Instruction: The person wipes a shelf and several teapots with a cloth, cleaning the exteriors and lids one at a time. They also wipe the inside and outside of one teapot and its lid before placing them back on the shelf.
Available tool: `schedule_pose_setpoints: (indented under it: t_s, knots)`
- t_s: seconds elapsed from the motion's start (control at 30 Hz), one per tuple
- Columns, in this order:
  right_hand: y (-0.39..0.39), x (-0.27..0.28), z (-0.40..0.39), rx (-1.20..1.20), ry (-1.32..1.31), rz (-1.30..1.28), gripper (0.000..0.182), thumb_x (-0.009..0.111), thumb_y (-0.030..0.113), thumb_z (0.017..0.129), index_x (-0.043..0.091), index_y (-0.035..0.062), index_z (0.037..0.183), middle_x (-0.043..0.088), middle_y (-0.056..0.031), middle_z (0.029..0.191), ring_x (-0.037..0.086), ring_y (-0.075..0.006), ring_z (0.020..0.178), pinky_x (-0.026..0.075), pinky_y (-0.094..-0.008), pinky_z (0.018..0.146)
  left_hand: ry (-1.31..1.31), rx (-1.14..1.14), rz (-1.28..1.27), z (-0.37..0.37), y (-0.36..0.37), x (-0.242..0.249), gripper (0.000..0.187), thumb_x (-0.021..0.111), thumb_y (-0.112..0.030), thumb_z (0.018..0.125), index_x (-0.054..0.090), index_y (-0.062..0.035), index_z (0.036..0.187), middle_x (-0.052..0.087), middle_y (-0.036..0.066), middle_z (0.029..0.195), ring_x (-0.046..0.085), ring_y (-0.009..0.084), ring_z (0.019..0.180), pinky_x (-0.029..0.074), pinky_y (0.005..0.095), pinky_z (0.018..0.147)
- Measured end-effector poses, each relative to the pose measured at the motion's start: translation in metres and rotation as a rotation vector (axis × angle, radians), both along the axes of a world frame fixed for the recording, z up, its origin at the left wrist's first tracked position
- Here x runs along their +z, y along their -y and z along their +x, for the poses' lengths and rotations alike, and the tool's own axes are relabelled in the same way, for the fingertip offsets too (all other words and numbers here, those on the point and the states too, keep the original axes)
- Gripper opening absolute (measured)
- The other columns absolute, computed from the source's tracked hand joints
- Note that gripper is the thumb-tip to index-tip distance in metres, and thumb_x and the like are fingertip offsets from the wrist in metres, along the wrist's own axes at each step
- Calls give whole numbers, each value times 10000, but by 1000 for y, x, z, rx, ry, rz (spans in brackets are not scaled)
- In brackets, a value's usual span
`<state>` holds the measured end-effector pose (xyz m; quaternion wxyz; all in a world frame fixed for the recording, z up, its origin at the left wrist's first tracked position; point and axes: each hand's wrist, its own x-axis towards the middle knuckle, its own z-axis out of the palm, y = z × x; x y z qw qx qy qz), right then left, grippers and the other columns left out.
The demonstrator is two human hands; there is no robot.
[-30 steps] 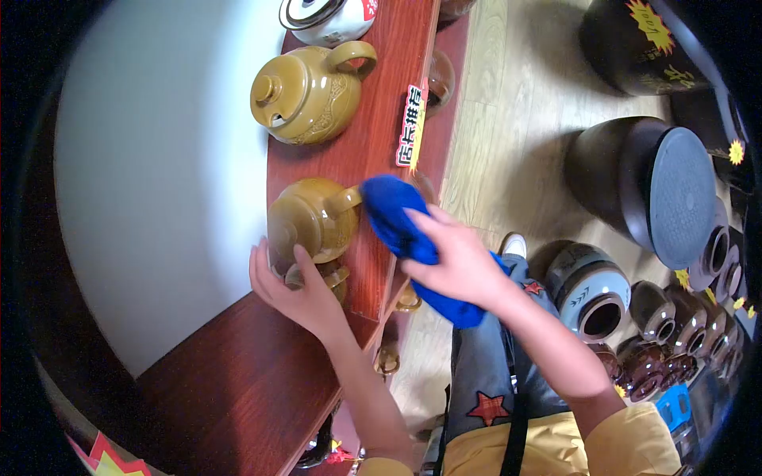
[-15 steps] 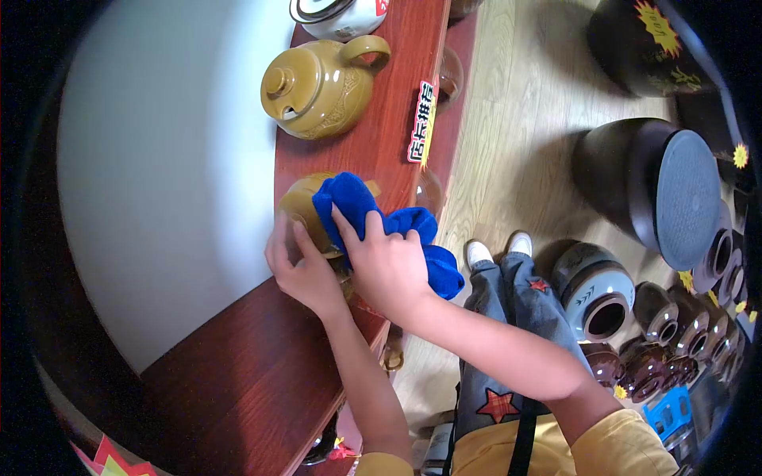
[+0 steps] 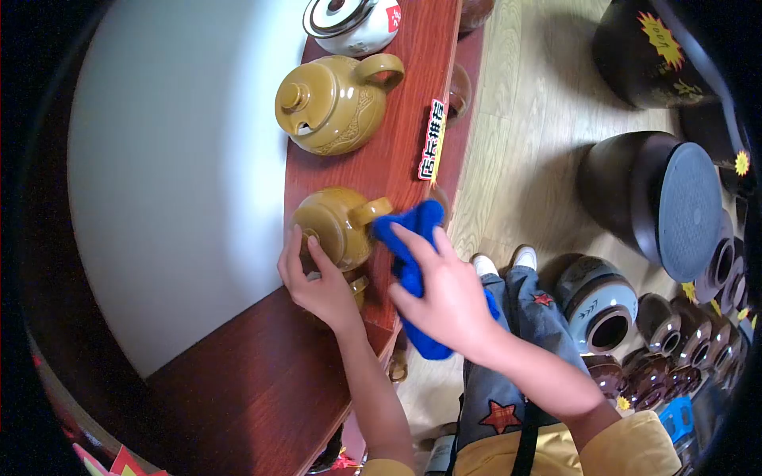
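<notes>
A mustard-brown ceramic pot (image 3: 337,214) with a loop handle stands on the red wooden shelf. My left hand (image 3: 317,289) curls its thumb and fingers around the knob of the pot's lid, hiding part of the knob. Off the handle side of the pot, my right hand (image 3: 448,297) grips a bunched blue cloth (image 3: 409,278). One corner of the cloth lies close by the handle. Another mustard-brown pot (image 3: 341,103), with a patterned band and a lid, stands farther along the shelf. Below the nearer pot, another brown handled vessel (image 3: 357,289) shows partly behind my left wrist.
Beyond the pots is a white lidded jar (image 3: 353,24). A price sign (image 3: 432,143) hangs at the edge of the shelf (image 3: 397,159). Large dark vats (image 3: 635,198), a pale blue jar (image 3: 595,301) and several brown jars stand on the wooden floor to the right.
My right hand has drawn the blue cloth away from the pot, toward the right and my body, uncovering the handle. My left hand stays at the lid. The view has shifted slightly.
</notes>
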<state>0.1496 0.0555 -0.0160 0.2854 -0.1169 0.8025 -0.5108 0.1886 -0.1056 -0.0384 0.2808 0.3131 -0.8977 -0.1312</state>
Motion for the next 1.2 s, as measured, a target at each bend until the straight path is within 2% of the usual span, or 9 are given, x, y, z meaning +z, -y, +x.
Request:
schedule_pose_setpoints:
  t_s: [0.13,0.37,0.57,0.77,0.97,1.03,1.13,1.17,1.2]
  knots:
    - [43,-1,-9,86,-313,79,636,710,188,667,486,98,1255,449,-182,1105,612,-289,697,453,-372,683,30,19,34,0,4,3,212,594,-17,848,636,6,1054,623,135,1019,593,277,959,473,369,849]
    - [43,-24,-13,53,-453,174,531,693,196,684,550,133,1192,478,-116,996,602,-208,625,425,-356,623,34,-2,70,3,7,4,213,599,-6,840,636,8,1049,627,134,1030,597,275,977,475,371,858]
    - [4,-68,-17,111,-150,199,475,648,217,713,589,125,1175,551,-183,1077,629,-363,756,524,-450,718,38,-10,64,5,9,1,232,600,-109,876,634,-40,1095,586,92,1027,586,217,947,492,322,772]
    - [-19,-47,1,7,-5,96,448,650,202,702,611,105,1137,619,-187,944,629,-374,788,520,-428,754,103,13,205,6,8,9,289,559,-84,895,580,-24,1176,590,142,1125,567,254,1039,449,353,863]
    - [-3,4,-24,-87,206,-571,451,644,194,695,616,86,1132,655,-182,962,632,-348,883,506,-387,807,-251,-87,472,23,6,-8,480,442,-157,960,311,-76,1415,446,175,1337,435,267,1216,338,366,1019]
    - [14,13,-35,-68,69,-546,445,646,201,693,621,88,1123,652,-174,951,630,-343,873,506,-391,797,-258,-73,448,36,14,-24,480,440,-162,961,302,-43,1405,422,171,1353,420,276,1233,306,381,1047]
    - [51,18,-43,24,-202,-423,445,668,183,668,627,103,1104,605,-129,1009,628,-318,801,497,-390,735,-444,-88,898,45,16,-41,538,496,-148,930,252,5,1385,332,186,1394,349,278,1287,256,428,1079]
    - [60,20,-45,102,-250,-336,482,673,135,647,618,116,1125,589,-116,1054,634,-297,780,494,-372,717,-443,-84,898,43,13,-41,538,496,-148,930,252,5,1385,332,186,1394,349,278,1287,256,428,1079]
    - [71,18,-45,103,-248,-336,482,673,135,647,618,116,1125,589,-116,1054,634,-297,780,494,-372,717,-251,-108,576,41,12,-41,578,523,-157,915,233,-7,1391,312,184,1403,333,282,1296,253,429,1082]
